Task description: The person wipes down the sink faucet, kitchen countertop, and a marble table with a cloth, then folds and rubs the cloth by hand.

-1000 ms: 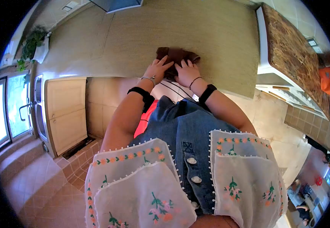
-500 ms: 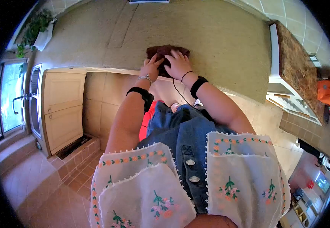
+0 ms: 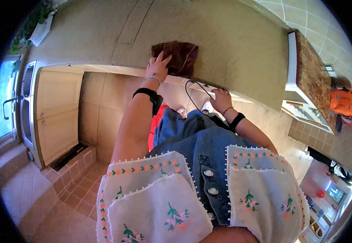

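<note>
A dark brown cloth lies bunched near the front edge of the greenish-beige countertop. My left hand rests on the cloth's left side, its fingers spread and stretched out. Off to the right and lower, my right hand is at the counter's front edge, apart from the cloth. Its thumb stands away from the fingers, and no object shows in it; the fingertips are partly hard to see. A thin black cord loops between the cloth and my right hand.
Beige cabinet doors are under the counter at left. A potted plant stands at the counter's far left. To the right is a brown marbled counter with an orange bag near its end.
My right hand has left the cloth and moved right and down to the counter's front edge. My left hand stays on the cloth, which now looks more spread out.
</note>
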